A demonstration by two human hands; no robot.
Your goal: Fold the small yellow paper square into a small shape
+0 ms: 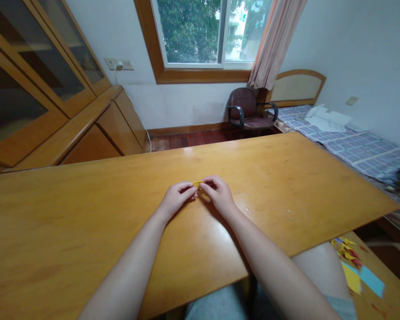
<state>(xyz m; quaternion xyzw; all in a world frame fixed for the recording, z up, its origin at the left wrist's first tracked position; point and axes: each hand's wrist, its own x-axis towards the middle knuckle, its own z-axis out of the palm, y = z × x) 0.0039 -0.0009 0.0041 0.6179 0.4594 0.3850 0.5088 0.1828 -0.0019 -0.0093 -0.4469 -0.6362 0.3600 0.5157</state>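
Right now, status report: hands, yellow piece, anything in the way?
Left hand, right hand: both pinching. Small yellow piece held between them. Pale specks on the table, right of the hands, not in the way.

Small yellow paper (197,183), partly covered

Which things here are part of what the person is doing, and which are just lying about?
In the job:
small yellow piece, held between left fingers and right fingers
table beneath
probably the pile of coloured pieces, yellow sheet and blue sheet, lower right

Just about:
chair
white sheets on the bed
white cord
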